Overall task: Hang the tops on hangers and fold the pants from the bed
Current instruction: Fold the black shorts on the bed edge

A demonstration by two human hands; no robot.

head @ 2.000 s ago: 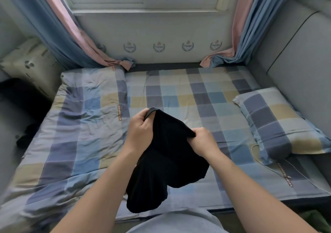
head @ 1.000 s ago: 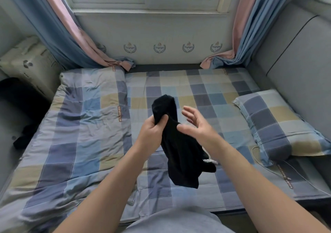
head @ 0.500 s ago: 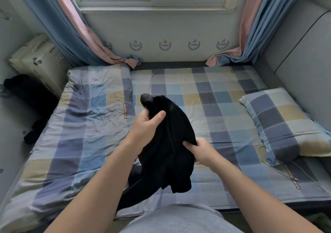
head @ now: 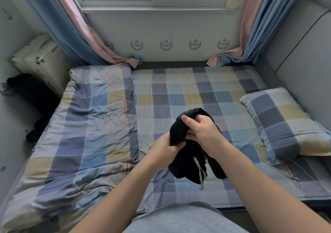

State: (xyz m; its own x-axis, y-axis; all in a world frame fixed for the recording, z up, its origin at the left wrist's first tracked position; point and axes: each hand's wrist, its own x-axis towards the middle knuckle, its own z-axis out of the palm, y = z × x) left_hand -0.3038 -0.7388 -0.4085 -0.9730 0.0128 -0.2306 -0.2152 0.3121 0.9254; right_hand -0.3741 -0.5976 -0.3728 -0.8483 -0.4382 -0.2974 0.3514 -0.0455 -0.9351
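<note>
A pair of black pants (head: pixel 189 163) with a white drawstring hangs bunched in the air above the near half of the bed (head: pixel 179 93). My left hand (head: pixel 164 150) grips the cloth from below and to the left. Higher and to the right, my right hand (head: pixel 202 129) curls around a rolled part of the same cloth. The lower ends of the pants dangle just above the checked sheet. No hangers or tops show in view.
A folded checked quilt (head: pixel 86 125) covers the bed's left half. A checked pillow (head: pixel 286 121) lies at the right by the grey padded wall, with a thin white cable (head: pixel 279 166) beside it. Dark clothing (head: pixel 34 96) and a cream bag (head: pixel 41 61) sit left of the bed.
The pants went from spread between both hands to bunched. My right hand let go, then took hold again higher up, above my left hand. The drawstring now hangs out.
</note>
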